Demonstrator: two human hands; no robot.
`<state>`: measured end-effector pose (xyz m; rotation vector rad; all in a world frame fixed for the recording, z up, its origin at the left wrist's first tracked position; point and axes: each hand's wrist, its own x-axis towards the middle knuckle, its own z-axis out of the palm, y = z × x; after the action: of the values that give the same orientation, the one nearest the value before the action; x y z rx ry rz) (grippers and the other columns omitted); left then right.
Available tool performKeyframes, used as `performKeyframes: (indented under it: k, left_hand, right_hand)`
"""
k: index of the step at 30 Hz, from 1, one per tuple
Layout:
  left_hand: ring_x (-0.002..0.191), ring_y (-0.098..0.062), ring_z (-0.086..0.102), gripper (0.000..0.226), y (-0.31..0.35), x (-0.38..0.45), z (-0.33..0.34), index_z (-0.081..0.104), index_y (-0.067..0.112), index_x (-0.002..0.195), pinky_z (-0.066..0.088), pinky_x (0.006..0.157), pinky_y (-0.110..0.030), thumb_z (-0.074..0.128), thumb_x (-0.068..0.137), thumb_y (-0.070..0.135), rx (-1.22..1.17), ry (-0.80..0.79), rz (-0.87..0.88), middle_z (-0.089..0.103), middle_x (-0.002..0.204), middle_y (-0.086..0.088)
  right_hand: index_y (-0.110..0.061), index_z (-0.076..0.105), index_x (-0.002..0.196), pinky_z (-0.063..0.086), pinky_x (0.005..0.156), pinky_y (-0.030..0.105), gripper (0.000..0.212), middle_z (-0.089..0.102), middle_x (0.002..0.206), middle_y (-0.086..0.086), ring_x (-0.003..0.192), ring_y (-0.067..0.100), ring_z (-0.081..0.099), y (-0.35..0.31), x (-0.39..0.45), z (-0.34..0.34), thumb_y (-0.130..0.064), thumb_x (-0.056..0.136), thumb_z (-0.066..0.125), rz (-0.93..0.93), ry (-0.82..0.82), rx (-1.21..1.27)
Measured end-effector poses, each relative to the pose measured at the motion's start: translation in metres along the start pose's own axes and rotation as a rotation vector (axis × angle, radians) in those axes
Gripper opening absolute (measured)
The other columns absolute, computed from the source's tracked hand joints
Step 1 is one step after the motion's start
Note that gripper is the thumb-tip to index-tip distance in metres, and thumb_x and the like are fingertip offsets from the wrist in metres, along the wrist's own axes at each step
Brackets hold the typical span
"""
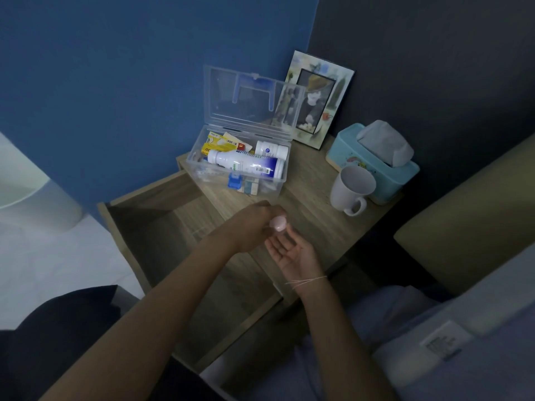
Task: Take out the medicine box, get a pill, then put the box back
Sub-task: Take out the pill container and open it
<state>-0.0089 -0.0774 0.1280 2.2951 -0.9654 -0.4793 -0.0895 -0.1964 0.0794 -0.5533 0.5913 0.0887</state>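
The clear plastic medicine box (278, 185) stands on the wooden nightstand (315, 224) with its lid (249, 99) swung up. Inside lie a large white bottle (246, 166), a smaller white bottle (272, 150) and yellow packets (220, 143). In front of the box, my left hand (254, 224) grips a small pale pink bottle (278, 223), tipped over my right hand (289, 253). My right hand is held palm up just below it, fingers spread. No pill is visible on the palm.
A white mug (351, 188) and a light blue tissue box (376, 160) stand to the right of the medicine box. A picture frame (315, 99) leans on the wall behind. The nightstand drawer (162, 235) is pulled out below my arms. A bed (434, 342) lies at the right.
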Motion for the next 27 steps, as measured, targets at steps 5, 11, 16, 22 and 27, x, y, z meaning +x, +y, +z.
performKeyframes:
  k: [5, 11, 16, 22, 27]
  left_hand:
    - [0.085, -0.017, 0.054, 0.031, -0.001, 0.005, 0.006, 0.057, 0.01, 0.11, 0.045, 0.075, -0.03, 0.054, 0.092, 0.035, -0.054, 0.062, -0.044, 0.057, 0.102, -0.009]
    - [0.077, -0.019, 0.058, 0.032, -0.009, 0.006, 0.005, 0.058, 0.01, 0.095, 0.044, 0.066, -0.03, 0.051, 0.093, 0.041, -0.152, 0.257, -0.114, 0.061, 0.088, -0.007]
    - [0.087, -0.021, 0.056, 0.031, -0.027, -0.001, 0.013, 0.055, 0.011, 0.114, 0.048, 0.077, -0.032, 0.059, 0.09, 0.029, -0.068, 0.233, -0.188, 0.056, 0.11, -0.011]
    - [0.106, -0.033, 0.055, 0.037, -0.032, -0.012, 0.034, 0.056, 0.015, 0.123, 0.048, 0.09, -0.04, 0.057, 0.089, 0.028, 0.051, 0.084, -0.249, 0.05, 0.118, -0.014]
    - [0.106, -0.031, 0.054, 0.034, -0.027, -0.011, 0.046, 0.058, 0.021, 0.121, 0.043, 0.088, -0.04, 0.055, 0.09, 0.032, 0.116, 0.063, -0.214, 0.051, 0.115, -0.011]
  right_hand:
    - [-0.004, 0.066, 0.111, 0.055, 0.084, 0.036, 0.034, 0.068, 0.114, 0.019, 0.108, 0.026, 0.065, -0.002, 0.001, -0.006, -0.019, 0.081, 0.064, -0.053, -0.039, -0.014]
    - [-0.015, 0.057, 0.125, 0.056, 0.085, 0.035, 0.049, 0.067, 0.117, 0.018, 0.11, 0.027, 0.064, 0.001, 0.006, -0.018, -0.002, 0.079, 0.068, -0.161, -0.061, -0.183]
    - [-0.026, 0.067, 0.107, 0.052, 0.064, 0.011, 0.037, 0.071, 0.102, -0.001, 0.085, -0.001, 0.068, 0.008, 0.008, -0.026, -0.004, 0.078, 0.071, -0.365, 0.217, -0.783]
    - [-0.015, 0.069, 0.11, 0.051, 0.093, 0.039, 0.038, 0.069, 0.108, 0.006, 0.103, 0.021, 0.063, 0.013, 0.006, -0.035, -0.009, 0.073, 0.074, -0.551, 0.238, -1.236]
    - [-0.015, 0.067, 0.111, 0.051, 0.093, 0.035, 0.037, 0.07, 0.107, 0.004, 0.102, 0.017, 0.063, 0.009, 0.001, -0.039, -0.009, 0.075, 0.073, -0.514, 0.266, -1.296]
